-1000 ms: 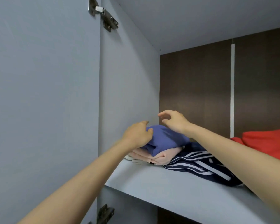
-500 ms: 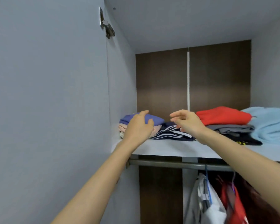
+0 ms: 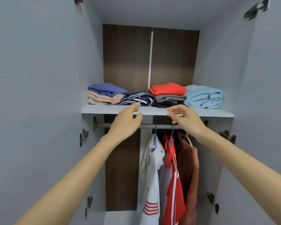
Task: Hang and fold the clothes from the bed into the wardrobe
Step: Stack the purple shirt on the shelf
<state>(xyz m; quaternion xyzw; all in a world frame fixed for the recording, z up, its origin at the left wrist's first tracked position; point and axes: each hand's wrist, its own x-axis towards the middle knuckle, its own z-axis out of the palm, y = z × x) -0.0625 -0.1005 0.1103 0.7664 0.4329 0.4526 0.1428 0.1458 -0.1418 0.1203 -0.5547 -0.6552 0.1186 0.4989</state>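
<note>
Both hands had drawn back from the shelf (image 3: 217,112) since a second earlier, when they were pressed around the purple folded garment (image 3: 107,89) at its left end. Now the left hand (image 3: 125,125) and the right hand (image 3: 187,119) hung in the air in front of the shelf's front edge, near its middle, touching nothing. The fingers (image 3: 133,108) of the left hand were loosely spread and empty; those of the right were half curled, also empty.

The purple garment lay on top of a pink folded piece (image 3: 104,98) at the shelf's left end, against the wardrobe's side wall. Just beside it sat the navy striped garment (image 3: 136,98), then a stack topped by a red folded piece (image 3: 167,89), and at the right end a light blue folded item (image 3: 203,96). Below the shelf, on the rail (image 3: 102,125), a white shirt (image 3: 150,168), a red striped top (image 3: 173,176) and a rust-coloured garment (image 3: 189,161) hung close together.

The view had also pulled away, taking in the whole open wardrobe, which suggested the person had stepped back. I judged that the placing of the purple piece was finished and released. Whether more clothes remained on the bed could not be told, since the bed was out of view.
</note>
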